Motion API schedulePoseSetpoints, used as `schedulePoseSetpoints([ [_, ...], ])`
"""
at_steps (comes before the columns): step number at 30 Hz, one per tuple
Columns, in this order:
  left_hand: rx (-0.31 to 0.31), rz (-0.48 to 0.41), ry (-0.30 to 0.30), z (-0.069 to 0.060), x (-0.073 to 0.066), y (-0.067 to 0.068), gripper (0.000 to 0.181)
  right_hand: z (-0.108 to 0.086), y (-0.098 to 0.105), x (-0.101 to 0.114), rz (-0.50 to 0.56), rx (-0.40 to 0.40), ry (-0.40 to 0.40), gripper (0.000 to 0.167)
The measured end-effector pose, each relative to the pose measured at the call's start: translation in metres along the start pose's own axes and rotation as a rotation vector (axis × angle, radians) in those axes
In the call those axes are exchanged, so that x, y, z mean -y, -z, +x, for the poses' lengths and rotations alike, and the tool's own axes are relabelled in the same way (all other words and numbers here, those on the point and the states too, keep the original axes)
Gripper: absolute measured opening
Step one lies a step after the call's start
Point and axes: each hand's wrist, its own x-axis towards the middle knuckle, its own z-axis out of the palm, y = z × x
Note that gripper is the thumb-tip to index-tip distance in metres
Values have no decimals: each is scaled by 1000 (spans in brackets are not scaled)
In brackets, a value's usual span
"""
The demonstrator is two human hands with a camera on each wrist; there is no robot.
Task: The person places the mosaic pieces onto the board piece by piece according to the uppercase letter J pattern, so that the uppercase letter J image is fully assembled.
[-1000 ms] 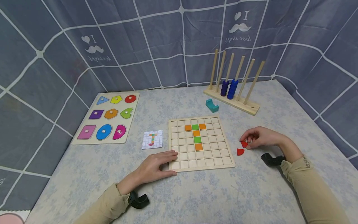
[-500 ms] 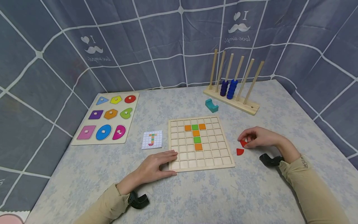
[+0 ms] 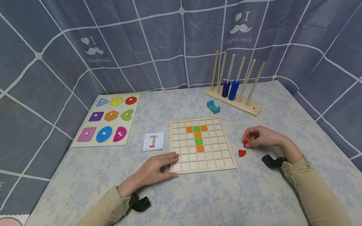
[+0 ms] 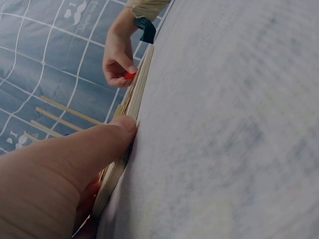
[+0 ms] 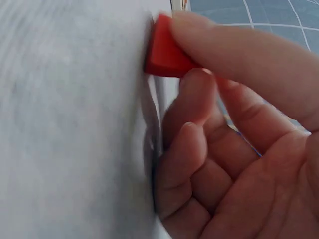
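My right hand (image 3: 261,137) is to the right of the wooden grid board (image 3: 212,164) and pinches a red quarter-circle tile (image 5: 167,52) between thumb and fingertips, close to the tabletop. A second red quarter-circle tile (image 3: 242,153) lies flat just in front of it. My left hand (image 3: 154,168) rests at the board's front left corner, straight fingers on its left rim and the thumb (image 4: 112,139) against its edge. Orange and green square tiles (image 3: 199,141) sit in the board's cells in a T shape. A small pattern card (image 3: 153,141) lies left of the board.
At the back right stands a wooden peg rack (image 3: 237,103) with blue and purple beads. A teal curved block (image 3: 213,106) is in front of it. A knobbed shape puzzle (image 3: 105,119) lies at the left. A grey-blue checked curtain (image 3: 158,40) hangs behind the table.
My right hand has taken the upper red tile between thumb and fingers and tilted it up off the table. The left hand stays in place on the board.
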Motion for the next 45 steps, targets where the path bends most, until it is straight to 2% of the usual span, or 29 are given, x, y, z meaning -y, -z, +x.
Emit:
schedulePoseSetpoints([
  [9,6,0,14,0,0,0,58,10,-13,19,186,-78,22,22],
  [14,2,5,6,0,-1,0,58,21,-31,38,222,-87,39,22],
  [18,-3,11,-4,0,-1,-1,57,31,-47,54,230,-85,22,22],
  [25,1,3,2,0,-1,-1,57,48,-77,78,175,-90,18,20],
  [31,12,-2,12,1,-2,-1,57,57,-98,90,39,-86,15,13],
  [39,11,1,12,1,-1,-1,57,62,-105,93,-120,-89,62,8],
  [45,12,0,14,0,-1,0,57,58,-104,95,-125,-104,47,10],
])
